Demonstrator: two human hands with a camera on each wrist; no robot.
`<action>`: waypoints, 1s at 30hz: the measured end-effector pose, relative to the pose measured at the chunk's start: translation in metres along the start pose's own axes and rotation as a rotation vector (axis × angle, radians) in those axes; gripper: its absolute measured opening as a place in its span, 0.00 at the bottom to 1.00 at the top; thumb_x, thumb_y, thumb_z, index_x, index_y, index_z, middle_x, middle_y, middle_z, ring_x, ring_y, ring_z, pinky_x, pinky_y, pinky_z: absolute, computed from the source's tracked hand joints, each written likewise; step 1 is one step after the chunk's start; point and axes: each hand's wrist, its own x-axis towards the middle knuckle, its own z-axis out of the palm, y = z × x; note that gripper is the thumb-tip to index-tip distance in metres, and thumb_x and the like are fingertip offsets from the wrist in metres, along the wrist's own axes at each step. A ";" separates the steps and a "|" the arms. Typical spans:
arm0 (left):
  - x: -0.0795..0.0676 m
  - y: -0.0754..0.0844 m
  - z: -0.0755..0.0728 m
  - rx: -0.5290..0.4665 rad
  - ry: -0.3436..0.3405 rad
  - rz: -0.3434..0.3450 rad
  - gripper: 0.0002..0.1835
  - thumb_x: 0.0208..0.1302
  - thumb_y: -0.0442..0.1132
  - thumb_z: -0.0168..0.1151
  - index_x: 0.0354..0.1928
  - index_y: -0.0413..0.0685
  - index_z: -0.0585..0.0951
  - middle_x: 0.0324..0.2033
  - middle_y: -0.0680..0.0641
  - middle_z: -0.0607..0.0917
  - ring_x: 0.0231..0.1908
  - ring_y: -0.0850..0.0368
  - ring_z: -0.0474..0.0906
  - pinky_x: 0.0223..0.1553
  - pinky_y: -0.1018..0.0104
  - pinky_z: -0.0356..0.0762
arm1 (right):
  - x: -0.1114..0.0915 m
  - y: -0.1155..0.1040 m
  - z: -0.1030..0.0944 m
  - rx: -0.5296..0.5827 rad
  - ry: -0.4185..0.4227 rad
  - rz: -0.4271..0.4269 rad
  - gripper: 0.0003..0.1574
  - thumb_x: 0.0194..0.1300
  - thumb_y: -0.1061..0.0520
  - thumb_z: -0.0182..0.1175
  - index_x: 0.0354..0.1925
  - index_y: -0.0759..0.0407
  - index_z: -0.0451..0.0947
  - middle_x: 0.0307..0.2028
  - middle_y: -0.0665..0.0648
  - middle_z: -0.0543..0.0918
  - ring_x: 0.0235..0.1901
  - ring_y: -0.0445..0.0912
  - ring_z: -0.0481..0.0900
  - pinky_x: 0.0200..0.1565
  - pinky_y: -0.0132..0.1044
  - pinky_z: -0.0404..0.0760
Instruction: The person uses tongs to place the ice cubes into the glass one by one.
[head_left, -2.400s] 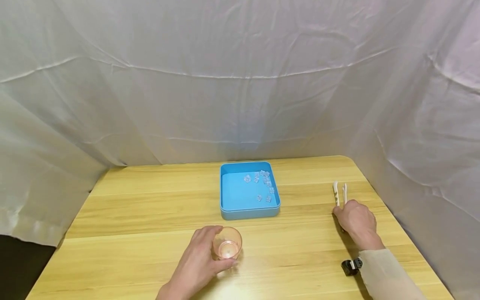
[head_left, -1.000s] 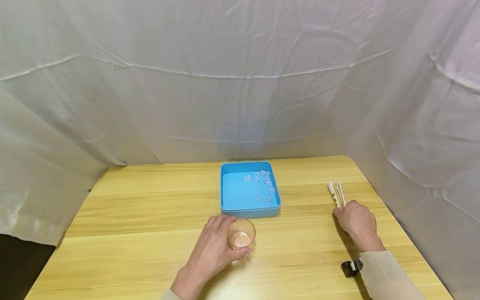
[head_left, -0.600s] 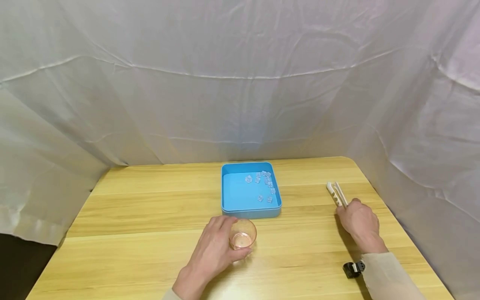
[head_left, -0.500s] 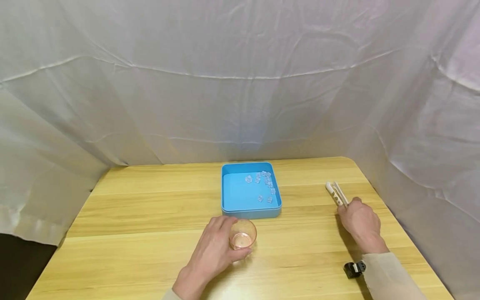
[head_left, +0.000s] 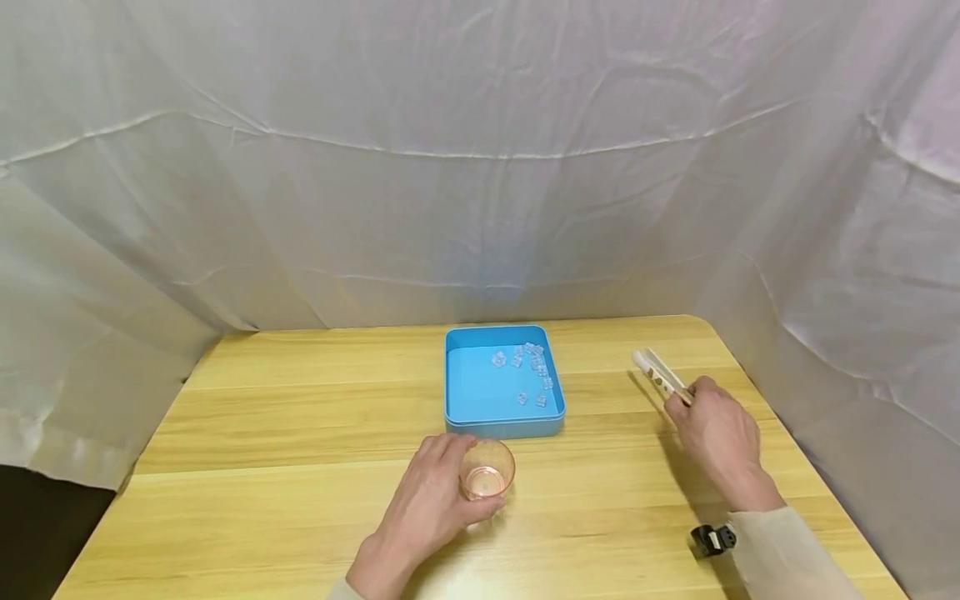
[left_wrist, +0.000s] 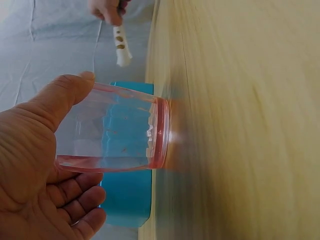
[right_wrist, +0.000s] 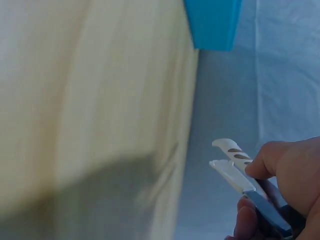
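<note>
My left hand (head_left: 426, 502) grips a clear orange-pink cup (head_left: 486, 478) round its side, thumb in front and fingers behind. The cup stands upright on the table, as the left wrist view (left_wrist: 127, 127) shows its base at the wood. At the right, my right hand (head_left: 716, 433) holds white-tipped tongs (head_left: 656, 372) between thumb and fingers. Their white tips, one with oval holes, sit slightly apart with nothing between them in the right wrist view; their shadow falls separately on the table. Beyond the cup is a square blue tray (head_left: 480, 390) with several clear, ice-like pieces (head_left: 537, 363) mostly along its right side.
A pale wooden table (head_left: 300, 433) carries everything. Grey-white cloth (head_left: 480, 208) hangs behind the table and along both sides. A black wrist device (head_left: 712, 540) sits by the right sleeve. The table's right edge runs close past the right forearm.
The left hand slid the cup rightward and toward the tray, then held still. The right hand has raised the tongs off the table; their tips have swung left and come closer together.
</note>
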 end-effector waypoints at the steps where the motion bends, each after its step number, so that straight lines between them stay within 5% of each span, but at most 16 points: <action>1: 0.000 0.000 0.000 0.001 0.003 0.002 0.40 0.47 0.58 0.86 0.59 0.49 0.81 0.53 0.51 0.86 0.58 0.51 0.79 0.61 0.52 0.80 | 0.000 -0.005 -0.002 0.005 0.014 -0.013 0.15 0.70 0.52 0.56 0.35 0.64 0.76 0.21 0.57 0.75 0.18 0.51 0.69 0.16 0.44 0.65; 10: 0.000 0.001 0.000 -0.016 -0.007 -0.009 0.39 0.48 0.58 0.85 0.60 0.50 0.81 0.54 0.51 0.86 0.58 0.51 0.78 0.62 0.52 0.79 | 0.000 -0.043 -0.019 0.021 0.030 -0.106 0.14 0.66 0.51 0.61 0.37 0.62 0.81 0.24 0.55 0.78 0.20 0.48 0.71 0.20 0.42 0.67; 18: 0.001 0.001 -0.002 -0.018 -0.022 -0.024 0.43 0.47 0.58 0.85 0.62 0.45 0.79 0.56 0.48 0.84 0.61 0.49 0.77 0.64 0.51 0.78 | -0.006 -0.067 -0.017 -0.002 0.072 -0.231 0.12 0.62 0.52 0.67 0.34 0.61 0.82 0.23 0.54 0.79 0.20 0.48 0.73 0.33 0.56 0.71; 30: 0.001 0.003 -0.008 -0.032 -0.044 -0.054 0.46 0.47 0.61 0.84 0.65 0.45 0.78 0.59 0.48 0.83 0.62 0.50 0.76 0.65 0.51 0.78 | -0.011 -0.084 -0.011 -0.038 0.074 -0.339 0.12 0.60 0.55 0.69 0.34 0.64 0.81 0.23 0.56 0.79 0.25 0.51 0.73 0.33 0.51 0.72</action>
